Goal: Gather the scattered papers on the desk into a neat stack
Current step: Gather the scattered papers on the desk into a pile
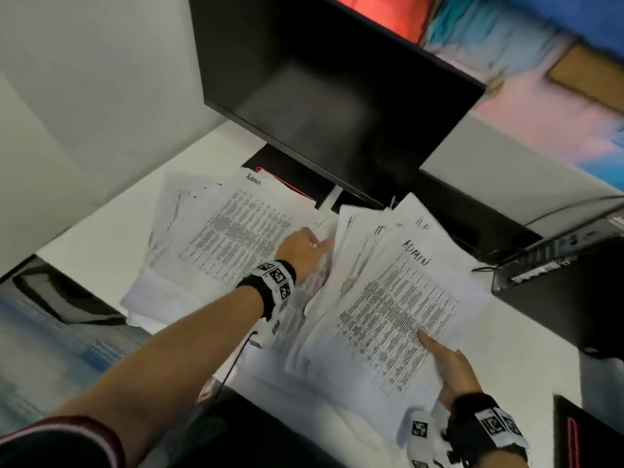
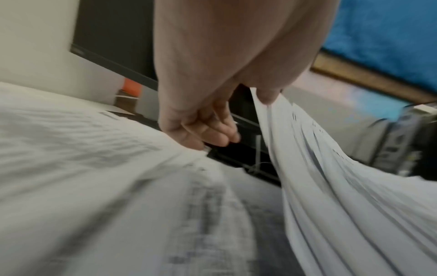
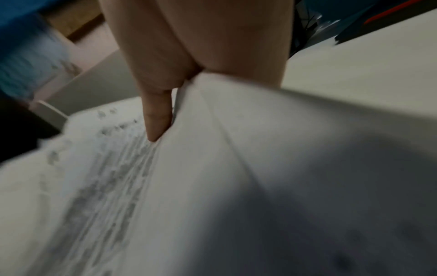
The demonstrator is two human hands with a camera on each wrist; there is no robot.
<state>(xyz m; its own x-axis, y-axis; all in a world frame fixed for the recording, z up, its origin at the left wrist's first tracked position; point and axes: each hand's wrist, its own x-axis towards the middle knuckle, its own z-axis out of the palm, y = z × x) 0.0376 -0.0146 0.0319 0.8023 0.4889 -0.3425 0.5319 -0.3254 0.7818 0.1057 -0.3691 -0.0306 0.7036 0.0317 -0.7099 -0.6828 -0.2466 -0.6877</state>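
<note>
The left hand (image 1: 300,251) is pinching the far edge of a loose bundle of papers (image 1: 398,298), thumb on one side and fingers curled behind, and lifting that edge off the white surface (image 1: 111,244). The right hand (image 1: 449,366) is holding the bundle's near corner, one straight finger lying on the printed top sheet while the rest of the hand is tucking underneath. A second spread of papers (image 1: 223,238) is lying flat to the left, just beside the left hand and below the dark monitor (image 1: 337,106).

These sheets are looking light and floppy, sliding easily over one another, so a one-corner grip would probably be letting them fan out and spill. Taking opposite edges with both hands, then tapping the bundle on the surface, seems the safer way to square it.

The head view is giving the full layout, both piles and both arms. The left wrist view is showing what it can't: the sheet edges (image 2: 307,168) fanned and sagging from the thumb (image 2: 267,93), fingers (image 2: 212,130) hanging free beneath. The right wrist view, badly blurred, is showing the straight finger (image 3: 156,119) pressed along a raised page edge (image 3: 212,130).
</note>
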